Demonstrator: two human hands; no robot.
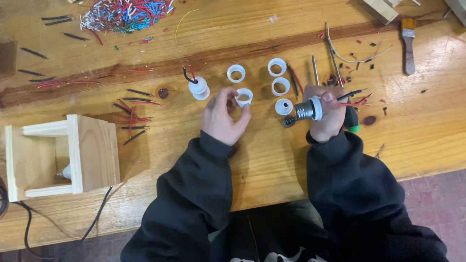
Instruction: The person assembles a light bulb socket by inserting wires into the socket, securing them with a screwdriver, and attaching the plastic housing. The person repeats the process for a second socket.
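Head view: left hand (224, 118) curled, thumb and fingers pinching a white plastic ring (243, 96) just off the surface (272, 160), lifted out of the loose group of parts.

Right hand (326, 116) closed round a lamp socket (309, 109): white plastic collar, threaded metal shell pointing left toward the ring. Red and black leads (357, 98) trail out right past the thumb, so the grip looks set to keep the open end free. A green-tipped tool handle (352, 123) shows under the same hand; can't tell whether it is gripped or just lying there.

Spare white rings (277, 67) laid out in rows just beyond the hands, within easy reach. One wired socket (198, 88) lies left of them, finished-looking.

Surface is varnished wood, glossy, with a dark grain band. Cut red and black wire lengths (131, 114) to the left, a heap of multicolour offcuts (127, 13) top left. Bare-pine open box (60, 156) at far left with a black cable running out. Small paintbrush (408, 41) top right.
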